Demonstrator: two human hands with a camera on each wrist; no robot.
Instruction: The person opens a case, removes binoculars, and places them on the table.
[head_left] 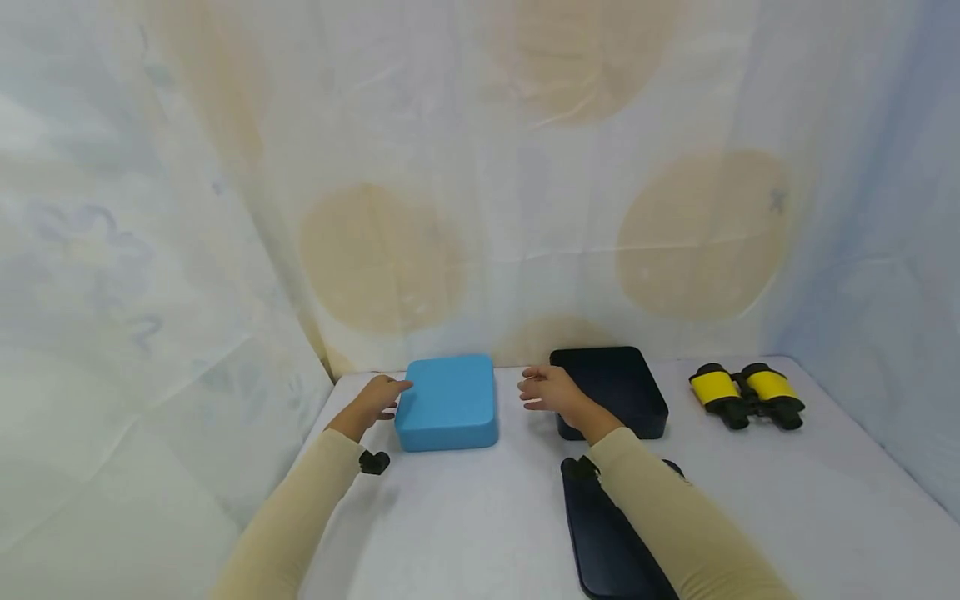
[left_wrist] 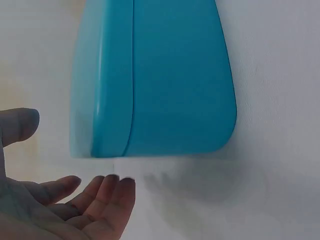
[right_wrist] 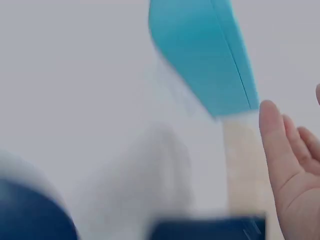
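Both hands closing in on the rounded blue plastic box (head_left: 448, 402)

It sits at the back of the white table (head_left: 465, 517). My left hand (head_left: 377, 397) and right hand (head_left: 550, 388) flank it, fingers spread, gripping nothing; I'd press both sides evenly, below the lid seam.
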